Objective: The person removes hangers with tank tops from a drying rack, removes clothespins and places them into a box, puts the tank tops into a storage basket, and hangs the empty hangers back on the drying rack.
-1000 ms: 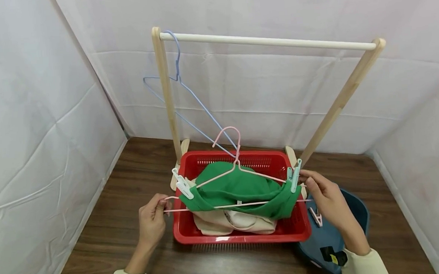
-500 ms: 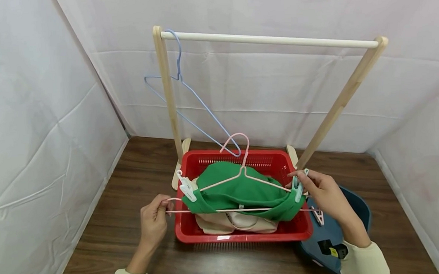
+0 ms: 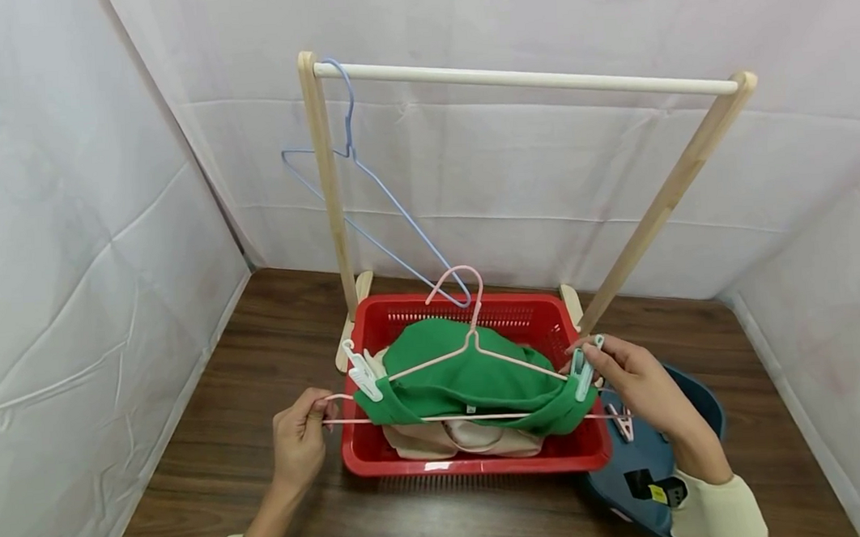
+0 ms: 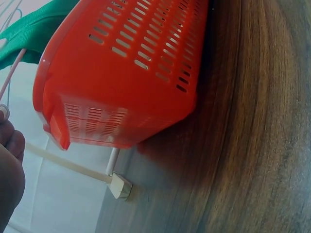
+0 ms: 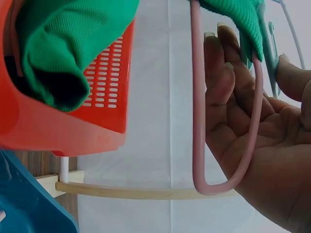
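A pink wire hanger (image 3: pixel 435 358) carries a green garment (image 3: pixel 473 388) with a small white label at its neck, above a red basket (image 3: pixel 477 465). My left hand (image 3: pixel 300 441) pinches the hanger's left end. A white clothespin (image 3: pixel 364 378) clips the cloth on that side. At the other shoulder, my right hand (image 3: pixel 648 387) holds a mint-green clothespin (image 3: pixel 585 374) between thumb and fingers; in the right wrist view the hanger's bare pink end (image 5: pixel 198 121) passes in front of the palm. Part of my left hand (image 4: pixel 9 174) shows in the left wrist view.
Behind the basket stands a wooden rack with a white rail (image 3: pixel 522 77). A blue hanger (image 3: pixel 397 205) hangs at its left end. Cream cloth (image 3: pixel 417 443) lies in the basket. To the right, a blue bin (image 3: pixel 616 482) holds a pink clothespin (image 3: pixel 622 424). White sheets surround the floor.
The pink hanger and green garment have dropped slightly toward me, the hook shifting right. My right thumb has come onto the mint-green clothespin. My left hand keeps its pinch.
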`<move>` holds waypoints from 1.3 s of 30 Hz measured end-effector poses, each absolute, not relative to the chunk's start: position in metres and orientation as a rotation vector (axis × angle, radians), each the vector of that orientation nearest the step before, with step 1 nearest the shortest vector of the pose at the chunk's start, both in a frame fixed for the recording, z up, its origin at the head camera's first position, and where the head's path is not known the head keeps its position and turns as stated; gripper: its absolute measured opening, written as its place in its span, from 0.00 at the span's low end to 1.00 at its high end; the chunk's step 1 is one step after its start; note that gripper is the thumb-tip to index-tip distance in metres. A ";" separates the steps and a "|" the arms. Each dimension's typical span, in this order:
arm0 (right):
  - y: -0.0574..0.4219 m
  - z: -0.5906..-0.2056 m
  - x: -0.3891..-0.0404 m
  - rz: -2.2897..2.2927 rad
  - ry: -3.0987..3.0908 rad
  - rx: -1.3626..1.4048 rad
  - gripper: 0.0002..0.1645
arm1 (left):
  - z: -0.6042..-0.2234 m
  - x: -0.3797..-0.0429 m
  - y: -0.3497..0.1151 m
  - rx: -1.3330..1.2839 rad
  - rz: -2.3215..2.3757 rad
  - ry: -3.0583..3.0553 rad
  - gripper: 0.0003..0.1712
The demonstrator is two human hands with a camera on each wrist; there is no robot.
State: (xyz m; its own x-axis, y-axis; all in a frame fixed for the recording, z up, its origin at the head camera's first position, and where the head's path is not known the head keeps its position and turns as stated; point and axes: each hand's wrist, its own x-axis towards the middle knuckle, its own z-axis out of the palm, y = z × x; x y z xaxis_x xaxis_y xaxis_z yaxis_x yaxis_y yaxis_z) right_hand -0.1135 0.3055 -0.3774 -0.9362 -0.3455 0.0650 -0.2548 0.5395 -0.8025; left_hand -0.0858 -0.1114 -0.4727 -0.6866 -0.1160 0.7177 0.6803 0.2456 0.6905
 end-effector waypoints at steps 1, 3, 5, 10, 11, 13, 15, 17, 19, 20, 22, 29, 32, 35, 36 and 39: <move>0.306 -0.378 -0.114 -1.368 2.671 -0.525 0.14 | -0.477 -0.087 -0.112 -0.521 -1.512 -1.845 0.13; 0.306 -0.379 -0.114 -1.373 2.684 -0.533 0.13 | -0.476 -0.087 -0.112 -0.528 -1.510 -1.844 0.12; 0.306 -0.380 -0.114 -1.376 2.704 -0.520 0.12 | -0.469 -0.085 -0.110 -0.536 -1.498 -1.841 0.12; 0.305 -0.379 -0.112 -1.352 2.797 -0.470 0.09 | -0.454 -0.079 -0.107 -0.541 -1.487 -1.839 0.11; 0.304 -0.378 -0.111 -1.348 2.824 -0.455 0.09 | -0.453 -0.079 -0.107 -0.540 -1.483 -1.842 0.11; 0.302 -0.377 -0.110 -1.369 2.869 -0.430 0.09 | -0.453 -0.079 -0.107 -0.528 -1.479 -1.853 0.12; 0.300 -0.376 -0.109 -1.392 2.916 -0.396 0.09 | -0.456 -0.079 -0.108 -0.508 -1.478 -1.869 0.13; 0.299 -0.375 -0.108 -1.417 2.957 -0.351 0.09 | -0.463 -0.082 -0.109 -0.495 -1.482 -1.875 0.14; 0.299 -0.374 -0.107 -1.446 2.978 -0.316 0.09 | -0.472 -0.084 -0.112 -0.482 -1.486 -1.877 0.14; 0.300 -0.373 -0.106 -1.460 2.989 -0.306 0.09 | -0.477 -0.086 -0.113 -0.480 -1.486 -1.873 0.14; 0.301 -0.371 -0.105 -1.495 3.012 -0.292 0.08 | -0.484 -0.088 -0.114 -0.477 -1.496 -1.871 0.13; 0.314 -0.370 -0.103 -1.488 3.137 -0.281 0.07 | -0.491 -0.090 -0.116 -0.478 -1.459 -1.863 0.11; 0.320 -0.375 -0.099 -1.474 3.162 -0.255 0.07 | -0.492 -0.090 -0.117 -0.483 -1.450 -1.855 0.10; 0.327 -0.381 -0.095 -1.462 3.175 -0.217 0.07 | -0.493 -0.090 -0.117 -0.484 -1.446 -1.853 0.10; 0.330 -0.382 -0.093 -1.459 3.184 -0.199 0.07 | -0.493 -0.090 -0.117 -0.484 -1.446 -1.853 0.10; 0.338 -0.387 -0.089 -1.401 3.229 -0.103 0.09 | -0.493 -0.091 -0.118 -0.488 -1.446 -1.852 0.10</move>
State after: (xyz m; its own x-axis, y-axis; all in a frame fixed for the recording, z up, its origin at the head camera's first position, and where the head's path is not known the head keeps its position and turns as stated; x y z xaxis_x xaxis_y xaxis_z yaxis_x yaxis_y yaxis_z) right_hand -0.0891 0.3382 -0.3867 -0.9270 0.0956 0.3627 -0.1994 0.6933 -0.6925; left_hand -0.0906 -0.1175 -0.4933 -0.6650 -0.1345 0.7346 0.6800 0.2976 0.6701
